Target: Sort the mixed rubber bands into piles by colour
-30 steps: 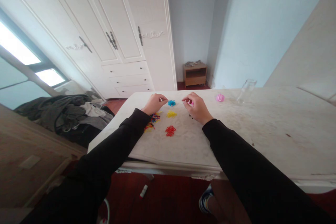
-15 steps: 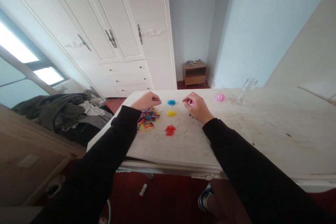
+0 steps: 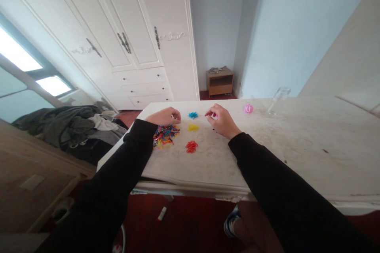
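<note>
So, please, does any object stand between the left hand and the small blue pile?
Nothing visible stands between them. The left hand is just left of the small blue pile, and only tabletop shows in the gap. The yellow pile lies nearer the person.

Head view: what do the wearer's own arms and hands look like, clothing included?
Both arms are in long black sleeves, the left sleeve and right sleeve ending near the wrists, with no print or marking visible. The left hand and right hand are gloveless. No watch shows; anything as small as a ring cannot be made out.
</note>
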`<act>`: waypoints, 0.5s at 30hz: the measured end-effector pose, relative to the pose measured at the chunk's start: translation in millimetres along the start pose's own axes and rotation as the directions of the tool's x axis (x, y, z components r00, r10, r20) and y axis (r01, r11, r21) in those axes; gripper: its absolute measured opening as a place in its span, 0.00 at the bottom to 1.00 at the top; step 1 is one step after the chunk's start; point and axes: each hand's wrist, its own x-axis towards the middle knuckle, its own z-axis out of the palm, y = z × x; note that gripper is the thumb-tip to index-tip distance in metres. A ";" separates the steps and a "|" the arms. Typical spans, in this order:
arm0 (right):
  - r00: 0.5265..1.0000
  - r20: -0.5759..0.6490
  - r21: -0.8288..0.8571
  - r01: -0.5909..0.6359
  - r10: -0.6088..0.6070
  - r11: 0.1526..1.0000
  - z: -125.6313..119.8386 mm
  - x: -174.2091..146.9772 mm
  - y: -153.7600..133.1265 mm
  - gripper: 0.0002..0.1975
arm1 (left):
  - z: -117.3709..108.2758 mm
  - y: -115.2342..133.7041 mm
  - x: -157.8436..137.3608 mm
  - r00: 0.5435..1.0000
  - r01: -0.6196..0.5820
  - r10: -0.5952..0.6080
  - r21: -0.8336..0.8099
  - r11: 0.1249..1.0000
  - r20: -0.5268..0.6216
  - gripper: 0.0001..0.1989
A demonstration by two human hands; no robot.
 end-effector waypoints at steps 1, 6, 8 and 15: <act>1.000 0.003 -0.002 0.001 -0.001 1.000 0.1 0.0 0.3 0.06 | -0.4 2.5 -0.5 1.000 0.004 -0.004 -0.020 1.000 -0.014 0.04; 1.000 0.027 -0.025 0.005 -0.005 1.000 1.3 -0.1 1.8 0.06 | 3.1 15.3 -1.4 1.000 -0.005 0.007 -0.225 0.974 0.006 0.07; 0.998 0.057 -0.031 0.006 -0.005 1.000 1.6 -0.1 1.3 0.05 | 7.0 20.1 -0.8 0.999 -0.038 0.039 -0.280 0.959 0.001 0.08; 0.987 0.155 0.022 0.027 -0.030 0.999 2.7 -1.1 -5.5 0.01 | 23.9 36.1 1.6 0.985 -0.168 0.173 -0.431 0.886 -0.029 0.10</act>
